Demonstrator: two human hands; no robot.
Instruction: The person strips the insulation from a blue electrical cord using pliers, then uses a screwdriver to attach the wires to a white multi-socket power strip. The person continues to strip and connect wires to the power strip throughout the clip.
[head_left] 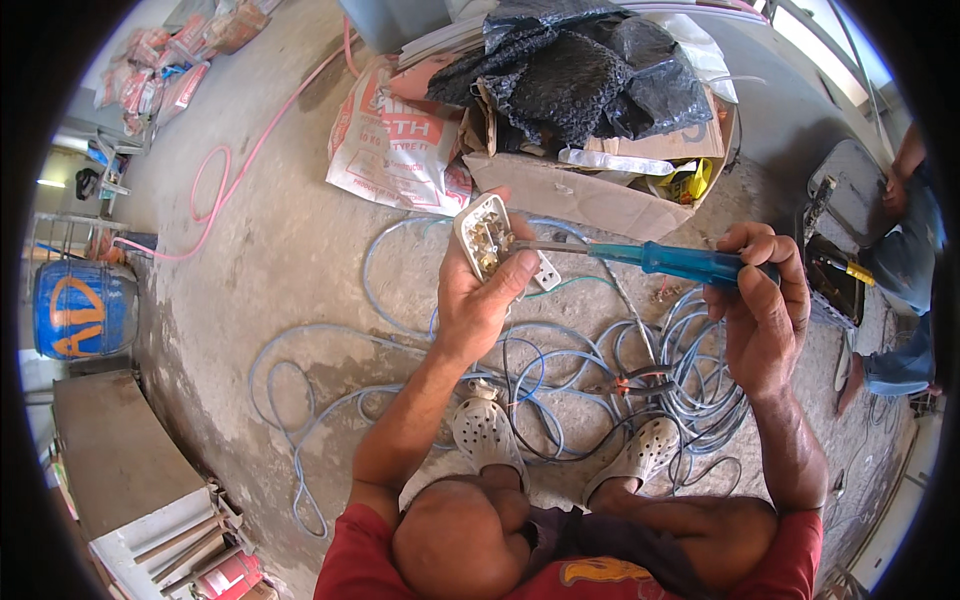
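My left hand (470, 305) is closed around an opened white electrical socket housing (484, 236), tilted up so its brass-coloured terminals show. In my right hand (765, 325) is a screwdriver (690, 262) with a translucent blue handle, held by the fingertips and lying nearly level. Its metal shaft points left, and the tip reaches the right edge of the housing beside my left thumb; whether it sits in a screw cannot be made out. A white socket cover with holes (547, 273) shows just right of my left fingers; whether they hold it is unclear.
Loops of grey-blue cable (700, 345) spread over the floor around my feet, with pliers (640, 380) among them. Ahead stand a cardboard box (590, 195) under black plastic and a white-and-red sack (385, 150). A blue drum (85, 310) is far left; another person (905, 250) is at right.
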